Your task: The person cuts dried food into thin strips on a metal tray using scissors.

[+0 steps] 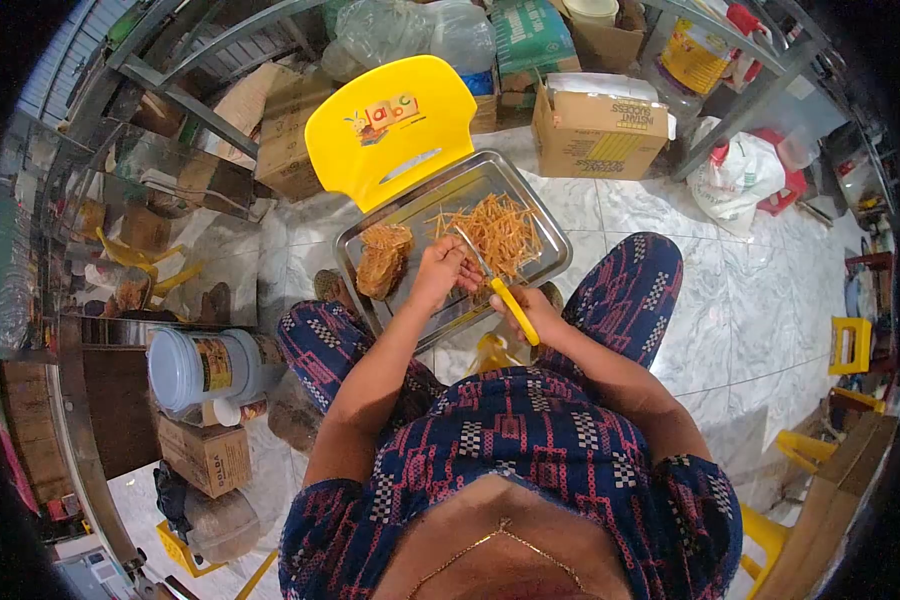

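Note:
A metal tray rests on a yellow chair in front of me. Thin orange-brown sticks lie heaped on its right side, and brown bundles sit on its left. My right hand is wrapped round the yellow handle of a pair of scissors, whose blades point up and left across the heap's near edge. Beside the blades, my left hand has its fingers bent together over the tray; what they hold is too small to make out.
Cardboard boxes and clear plastic bags stand beyond the chair. At the left are white buckets and another box. A white bag lies at the upper right, with a yellow stool farther right.

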Demonstrator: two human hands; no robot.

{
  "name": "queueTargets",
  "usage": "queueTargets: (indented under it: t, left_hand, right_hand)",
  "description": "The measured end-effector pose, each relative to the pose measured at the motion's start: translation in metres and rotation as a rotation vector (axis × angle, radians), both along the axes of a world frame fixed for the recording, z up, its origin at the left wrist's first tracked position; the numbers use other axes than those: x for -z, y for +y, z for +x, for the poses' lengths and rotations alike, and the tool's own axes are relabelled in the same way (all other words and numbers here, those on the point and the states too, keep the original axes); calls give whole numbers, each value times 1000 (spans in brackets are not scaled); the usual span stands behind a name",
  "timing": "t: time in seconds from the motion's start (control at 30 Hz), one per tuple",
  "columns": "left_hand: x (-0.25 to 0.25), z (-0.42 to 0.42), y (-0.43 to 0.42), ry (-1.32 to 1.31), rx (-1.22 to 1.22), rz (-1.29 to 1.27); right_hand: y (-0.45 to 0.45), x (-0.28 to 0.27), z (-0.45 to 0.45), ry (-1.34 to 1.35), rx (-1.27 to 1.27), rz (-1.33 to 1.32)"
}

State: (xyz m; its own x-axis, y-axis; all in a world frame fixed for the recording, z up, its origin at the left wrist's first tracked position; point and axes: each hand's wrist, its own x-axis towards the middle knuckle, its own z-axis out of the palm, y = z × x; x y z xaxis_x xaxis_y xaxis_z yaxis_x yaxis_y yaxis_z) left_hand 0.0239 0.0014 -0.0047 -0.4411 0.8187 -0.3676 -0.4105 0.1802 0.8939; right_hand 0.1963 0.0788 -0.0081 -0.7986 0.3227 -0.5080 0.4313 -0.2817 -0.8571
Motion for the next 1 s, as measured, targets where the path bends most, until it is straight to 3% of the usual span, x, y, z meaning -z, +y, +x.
queueTargets:
  t: [0.37, 1.0]
  left_hand:
    - [-6, -27, -3, 51, -133, 77]
    - [6, -21, 0, 32, -137, 43]
  right_hand:
    - [2, 24, 2, 246, -218, 19]
    - [1, 21, 4, 146, -198, 1]
